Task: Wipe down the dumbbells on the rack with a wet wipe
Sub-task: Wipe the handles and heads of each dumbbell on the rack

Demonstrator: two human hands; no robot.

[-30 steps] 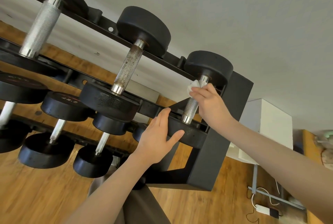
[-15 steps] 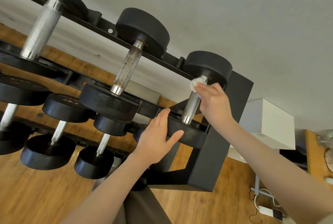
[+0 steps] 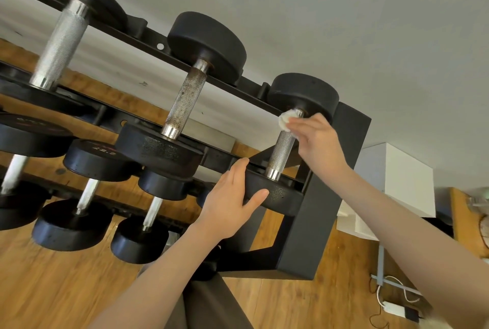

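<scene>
1. Far left, top tier: large dumbbell [image 3: 59,45] with a bright knurled handle, untouched, lying across the rack [image 3: 321,191] rails.
2. Lower tiers, left: smaller dumbbells [image 3: 82,196] in a row, heads black, handles pale; none touched by either hand.
3. Middle of the top tier: rusty-handled dumbbell [image 3: 185,101], brown and speckled along the grip. Judged a harder job for the wipe than the shiny ones.
4. Left hand [image 3: 230,201]: fingers straight, palm against the near head of the end dumbbell [image 3: 281,149], thumb laid along the head's edge. Bracing, not clutching. Unmoved compared with a second ago.
5. End dumbbell: last slot at the rack's right end, handle tilted up and away, both heads seated on the rails.
6. Wet wipe [image 3: 285,119]: bunched white wad at the top of that handle, just under the far head. A second ago sat lower on the handle; now slid upward to the collar. Meaning: handle stroke nearly run out at the upper end, far head and near head judged still to do.
7. Right hand [image 3: 316,141]: pinches the wipe against the handle with the fingertips, remaining fingers loosely spread.
8. In the way: far head directly above the wipe, rack upright close behind the right hand, little room there.
9. Right side: white cabinet [image 3: 399,178], cables and power strip [image 3: 394,309] on the wooden floor [image 3: 53,289], well apart from the work.
</scene>
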